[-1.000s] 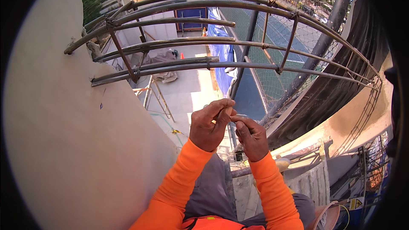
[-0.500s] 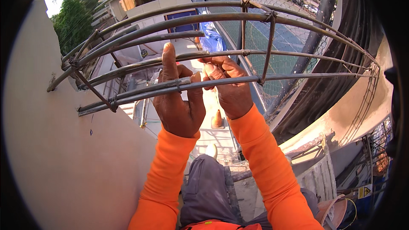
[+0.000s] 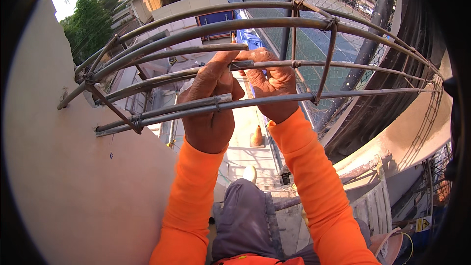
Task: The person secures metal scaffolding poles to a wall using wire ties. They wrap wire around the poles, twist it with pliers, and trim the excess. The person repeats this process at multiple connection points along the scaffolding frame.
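Observation:
A curved cage of steel reinforcing bars [image 3: 196, 30], tied with wire, spans in front of me between two plastered walls. My left hand [image 3: 210, 113] reaches up behind the lower bars, fingers closed at the middle bar [image 3: 157, 82], where an overlapping bar ends. Facing it, my right hand [image 3: 273, 86] is closed in a pinch at that lap, its thumb below the bar and a finger above. The fingertips of both hands nearly meet. Whatever lies between them is too small or hidden to make out. Orange sleeves cover both forearms.
Pale plastered wall [image 3: 64, 176] rises on the left, with a curved wall [image 3: 392, 152] to the right. Chain-link fence [image 3: 343, 54] stands beyond the cage. Far below are an orange cone [image 3: 256, 136] and a walkway. Boards and a bucket [image 3: 385, 245] sit low at right.
My left hand's raised finger has come down, and that hand has closed at the middle bar. My right hand has shifted slightly up along the bar. The whole view has moved a little.

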Action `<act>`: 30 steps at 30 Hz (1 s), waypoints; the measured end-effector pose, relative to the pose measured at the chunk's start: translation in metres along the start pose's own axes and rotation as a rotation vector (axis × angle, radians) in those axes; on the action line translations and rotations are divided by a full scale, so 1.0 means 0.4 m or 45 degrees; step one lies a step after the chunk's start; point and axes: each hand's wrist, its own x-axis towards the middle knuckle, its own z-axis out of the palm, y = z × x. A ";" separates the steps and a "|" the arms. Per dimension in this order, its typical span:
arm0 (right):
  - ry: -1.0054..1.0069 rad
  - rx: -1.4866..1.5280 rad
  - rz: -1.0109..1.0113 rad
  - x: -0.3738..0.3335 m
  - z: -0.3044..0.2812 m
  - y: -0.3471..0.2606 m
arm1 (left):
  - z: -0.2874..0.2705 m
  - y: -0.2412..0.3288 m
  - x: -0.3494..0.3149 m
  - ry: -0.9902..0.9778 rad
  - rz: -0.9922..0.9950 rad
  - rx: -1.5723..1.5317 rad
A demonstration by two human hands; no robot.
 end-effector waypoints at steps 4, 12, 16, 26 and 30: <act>0.012 -0.084 -0.029 0.005 0.005 -0.001 | 0.000 0.001 0.001 -0.039 -0.064 -0.068; 0.100 0.604 0.552 -0.022 0.004 -0.049 | 0.018 -0.008 -0.019 0.053 -0.074 -0.220; 0.119 0.551 0.487 -0.016 0.006 -0.052 | 0.012 -0.015 -0.028 0.056 -0.054 0.004; 0.064 0.676 0.673 -0.020 0.009 -0.133 | 0.007 -0.015 -0.032 0.041 0.170 0.351; 0.122 0.591 0.800 -0.001 0.031 -0.163 | -0.006 -0.015 -0.021 0.028 0.320 0.490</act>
